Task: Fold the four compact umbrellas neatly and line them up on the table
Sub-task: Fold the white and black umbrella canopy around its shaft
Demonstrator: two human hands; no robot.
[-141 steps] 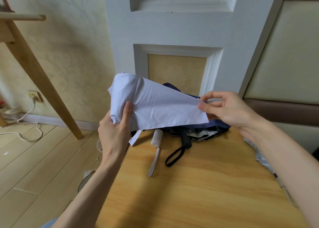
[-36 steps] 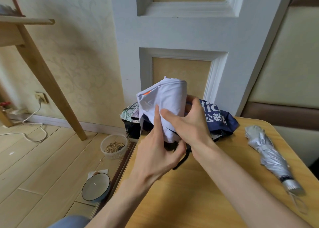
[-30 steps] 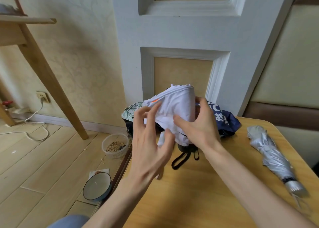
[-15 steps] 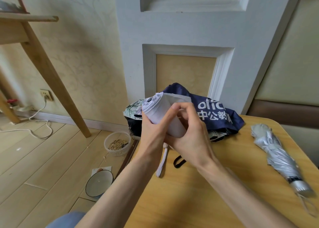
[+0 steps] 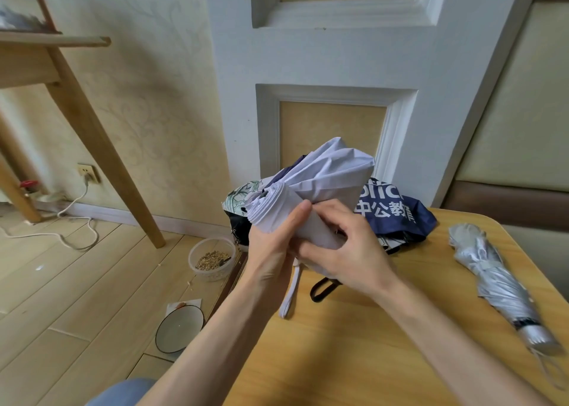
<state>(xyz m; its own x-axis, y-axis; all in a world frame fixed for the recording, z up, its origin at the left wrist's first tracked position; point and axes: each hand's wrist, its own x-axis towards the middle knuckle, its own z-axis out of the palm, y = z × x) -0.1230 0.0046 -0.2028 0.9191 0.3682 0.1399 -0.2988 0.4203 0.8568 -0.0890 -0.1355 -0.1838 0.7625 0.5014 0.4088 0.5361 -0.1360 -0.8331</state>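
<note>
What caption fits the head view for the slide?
Left hand and right hand grip the half-rolled white umbrella over the table; a folded silver umbrella lies to the right.

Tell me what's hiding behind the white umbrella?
A navy umbrella with white letters lies behind the white umbrella, and a leafy-patterned umbrella peeks out at its left. The white cloth covers the rest of both.

**A lived-in room at home**

Behind the grip stands a white panelled door [image 5: 234, 98], with patterned wallpaper [image 5: 147, 98] left of it and a padded wall panel [image 5: 517, 113] to the right. Below the grip is a wooden table [image 5: 354, 359]. Down to its left, on the plank floor [image 5: 61, 298], sit a tub of grain [image 5: 211, 259] and a bowl [image 5: 179, 328]; farther left a cord [image 5: 82, 191] runs from a wall socket [image 5: 89, 171].
</note>
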